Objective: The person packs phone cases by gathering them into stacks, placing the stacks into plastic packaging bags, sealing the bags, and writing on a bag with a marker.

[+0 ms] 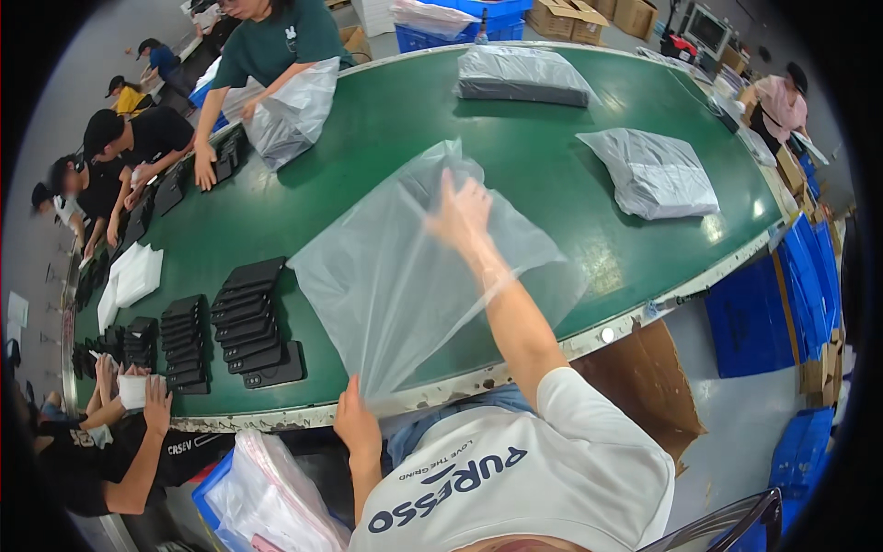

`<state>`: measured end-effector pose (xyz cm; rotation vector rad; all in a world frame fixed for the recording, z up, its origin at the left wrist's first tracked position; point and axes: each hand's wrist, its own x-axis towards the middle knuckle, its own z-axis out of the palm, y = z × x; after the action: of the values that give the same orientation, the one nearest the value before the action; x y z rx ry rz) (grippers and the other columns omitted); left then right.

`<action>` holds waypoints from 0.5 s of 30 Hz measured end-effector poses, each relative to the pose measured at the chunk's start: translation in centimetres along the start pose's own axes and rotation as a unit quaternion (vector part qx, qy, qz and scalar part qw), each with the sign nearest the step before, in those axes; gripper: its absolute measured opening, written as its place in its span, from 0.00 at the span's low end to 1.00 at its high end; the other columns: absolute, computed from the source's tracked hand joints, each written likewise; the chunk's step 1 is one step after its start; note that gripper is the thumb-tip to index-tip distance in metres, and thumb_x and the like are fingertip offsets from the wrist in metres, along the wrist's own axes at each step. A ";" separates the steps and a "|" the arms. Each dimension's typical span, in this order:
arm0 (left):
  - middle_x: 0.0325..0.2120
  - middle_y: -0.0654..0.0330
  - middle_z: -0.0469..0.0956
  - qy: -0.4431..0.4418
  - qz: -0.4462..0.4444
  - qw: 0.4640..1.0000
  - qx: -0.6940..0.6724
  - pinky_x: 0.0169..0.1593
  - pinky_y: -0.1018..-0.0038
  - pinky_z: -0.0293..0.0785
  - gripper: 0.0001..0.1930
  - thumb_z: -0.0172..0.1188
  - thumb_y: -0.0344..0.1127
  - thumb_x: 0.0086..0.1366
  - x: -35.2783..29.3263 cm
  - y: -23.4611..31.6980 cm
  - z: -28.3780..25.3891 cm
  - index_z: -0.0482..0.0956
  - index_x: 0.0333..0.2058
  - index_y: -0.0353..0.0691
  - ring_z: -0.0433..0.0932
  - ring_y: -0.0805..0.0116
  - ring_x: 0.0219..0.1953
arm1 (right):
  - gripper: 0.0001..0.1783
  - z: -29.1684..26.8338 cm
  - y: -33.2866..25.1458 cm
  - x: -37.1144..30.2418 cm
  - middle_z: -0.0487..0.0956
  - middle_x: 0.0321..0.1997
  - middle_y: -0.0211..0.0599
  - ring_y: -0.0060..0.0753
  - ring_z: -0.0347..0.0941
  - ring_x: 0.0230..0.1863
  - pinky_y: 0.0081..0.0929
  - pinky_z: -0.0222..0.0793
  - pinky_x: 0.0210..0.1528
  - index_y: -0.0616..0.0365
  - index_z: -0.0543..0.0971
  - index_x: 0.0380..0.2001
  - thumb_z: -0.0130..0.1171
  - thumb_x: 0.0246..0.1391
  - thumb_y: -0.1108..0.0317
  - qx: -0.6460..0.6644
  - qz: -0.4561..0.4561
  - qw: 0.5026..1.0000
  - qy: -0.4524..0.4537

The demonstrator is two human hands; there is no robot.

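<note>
Head view: pinching near corner of clear plastic bag (368, 267) in narrow grip of left hand (357, 419). Extending right hand (463, 216) across bag's far part; cannot tell if inside or on top, nor whether gripping. Spreads film over green table (395, 120), between stacked black pieces (248, 317) and wrapped package (648, 175).

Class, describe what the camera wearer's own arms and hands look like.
The left hand and right hand wear no gloves, and the visible forearms are bare. The right sleeve is short, plain and white, part of a white shirt with dark lettering on the front.
</note>
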<state>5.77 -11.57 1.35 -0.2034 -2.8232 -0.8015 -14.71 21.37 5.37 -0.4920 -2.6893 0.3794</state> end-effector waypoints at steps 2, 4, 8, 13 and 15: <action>0.35 0.49 0.78 -0.027 0.024 0.999 0.011 0.44 0.56 0.72 0.25 0.49 0.18 0.57 -1.4 0.3 -3.6 0.76 0.54 0.39 0.77 0.46 0.38 | 0.52 -0.2 -0.2 1.0 0.65 0.59 0.69 0.66 0.62 0.59 0.55 0.54 0.62 0.64 0.61 0.67 0.66 0.41 0.48 0.047 0.016 0.999 -0.012; 0.35 0.48 0.78 -0.029 -0.005 0.999 0.014 0.44 0.56 0.72 0.24 0.49 0.19 0.57 -2.1 1.3 -6.3 0.77 0.53 0.39 0.77 0.45 0.38 | 0.51 -0.2 -0.8 0.2 0.62 0.63 0.72 0.67 0.60 0.63 0.54 0.51 0.66 0.67 0.60 0.66 0.65 0.44 0.47 0.005 -0.065 0.992 0.112; 0.38 0.50 0.77 -0.291 -0.133 0.943 -0.087 0.49 0.65 0.72 0.25 0.54 0.23 0.57 -2.1 1.2 -12.9 0.75 0.56 0.37 0.77 0.51 0.44 | 0.50 0.5 -3.3 -2.3 0.59 0.66 0.74 0.67 0.56 0.67 0.54 0.47 0.69 0.70 0.61 0.65 0.62 0.48 0.46 -0.010 -0.126 0.992 0.010; 0.58 0.50 0.69 -0.030 0.088 0.953 -0.289 0.67 0.65 0.57 0.25 0.54 0.26 0.63 9.1 5.4 -10.6 0.70 0.60 0.33 0.66 0.55 0.62 | 0.51 0.4 -0.7 -3.3 0.56 0.69 0.70 0.64 0.50 0.72 0.54 0.41 0.73 0.72 0.59 0.66 0.63 0.50 0.45 -0.006 -0.119 0.993 0.011; 0.64 0.49 0.64 -0.028 0.096 0.943 -0.318 0.69 0.65 0.53 0.25 0.51 0.33 0.70 14.4 7.5 -2.5 0.62 0.64 0.33 0.61 0.57 0.67 | 0.50 -0.8 -0.4 -4.8 0.55 0.71 0.65 0.62 0.49 0.73 0.53 0.41 0.73 0.72 0.58 0.66 0.62 0.52 0.45 0.029 -0.118 0.992 0.033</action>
<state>-6.44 -5.46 10.51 -0.5881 -2.4364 -1.6461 -10.30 19.33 4.73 -0.1640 -2.6255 0.3662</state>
